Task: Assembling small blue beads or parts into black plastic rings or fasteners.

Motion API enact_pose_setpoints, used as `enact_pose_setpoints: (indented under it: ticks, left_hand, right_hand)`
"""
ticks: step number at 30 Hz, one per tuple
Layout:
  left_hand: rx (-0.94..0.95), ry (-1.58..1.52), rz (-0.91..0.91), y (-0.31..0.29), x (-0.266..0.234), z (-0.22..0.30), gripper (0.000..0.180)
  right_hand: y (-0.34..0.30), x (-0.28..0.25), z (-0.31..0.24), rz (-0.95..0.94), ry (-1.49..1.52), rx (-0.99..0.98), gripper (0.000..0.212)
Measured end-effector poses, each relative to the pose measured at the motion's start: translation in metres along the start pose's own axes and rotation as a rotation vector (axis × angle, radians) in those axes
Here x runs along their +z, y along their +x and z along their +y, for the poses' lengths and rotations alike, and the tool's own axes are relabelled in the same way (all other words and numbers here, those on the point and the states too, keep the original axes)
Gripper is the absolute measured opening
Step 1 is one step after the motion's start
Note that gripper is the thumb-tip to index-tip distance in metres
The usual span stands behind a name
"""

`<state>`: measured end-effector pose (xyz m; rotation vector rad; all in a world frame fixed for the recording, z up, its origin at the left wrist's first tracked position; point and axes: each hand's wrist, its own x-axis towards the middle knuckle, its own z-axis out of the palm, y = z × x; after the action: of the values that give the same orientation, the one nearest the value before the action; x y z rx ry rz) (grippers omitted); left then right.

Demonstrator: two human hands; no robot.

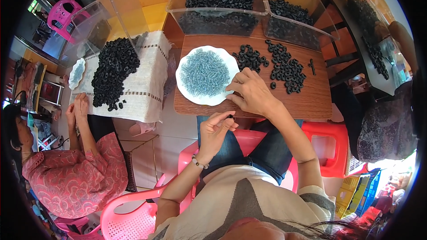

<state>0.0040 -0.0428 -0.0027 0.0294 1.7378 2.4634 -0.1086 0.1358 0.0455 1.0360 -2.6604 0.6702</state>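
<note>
My left hand [216,134] is held over my lap, just off the table's front edge. Pinched between its thumb and fingers is a small black plastic piece [230,116]. My right hand [251,91] reaches to the right rim of a white scalloped plate [181,90], thumb and fingers drawn together; anything between the fingertips is too small to make out. Small, clear bluish-grey beads [203,72] are heaped on that plate. Beyond and right of my right hand lie loose black ring-like pieces [288,69] on the brown wooden table [195,106].
Clear plastic bins [218,12] full of black pieces line the table's back. Leftward, a cloth-covered table [147,80] bears a black heap [113,71] and a small bead dish [77,74]. A co-worker's hands [79,109] are there. A red stool [327,146] stands right.
</note>
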Motion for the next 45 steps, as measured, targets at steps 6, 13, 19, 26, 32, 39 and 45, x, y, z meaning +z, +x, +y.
enact_pose_setpoints:
  ticks: [6, 13, 19, 26, 32, 39, 45]
  left_hand:
    - [-0.099, -0.089, 0.066, 0.000, -0.009, -0.004, 0.036]
    - [-0.162, -0.110, 0.082, 0.002, -0.011, -0.004, 0.041]
    - [-0.095, -0.207, 0.057, 0.004, -0.014, -0.009, 0.038]
    - [-0.055, -0.137, 0.016, 0.013, -0.013, -0.003, 0.038]
    - [0.035, -0.148, 0.041, 0.012, -0.014, 0.006, 0.037]
    - [0.163, 0.107, -0.017, 0.006, -0.001, 0.015, 0.034]
    - [0.235, 0.317, -0.034, 0.003, 0.002, 0.015, 0.028]
  right_hand:
    - [-0.001, 0.000, 0.001, -0.016, -0.049, -0.074, 0.018]
    - [-0.001, 0.004, 0.006, -0.017, 0.021, -0.057, 0.012]
    - [0.003, 0.001, 0.009, 0.058, 0.230, 0.067, 0.009]
    - [0.010, 0.008, 0.014, 0.125, 0.410, 0.261, 0.010]
    - [-0.004, -0.024, -0.017, 0.098, 0.732, 0.390, 0.008]
    - [-0.033, -0.045, -0.041, 0.128, 0.504, 0.069, 0.013]
    - [-0.051, -0.050, -0.048, 0.116, 0.290, 0.016, 0.017]
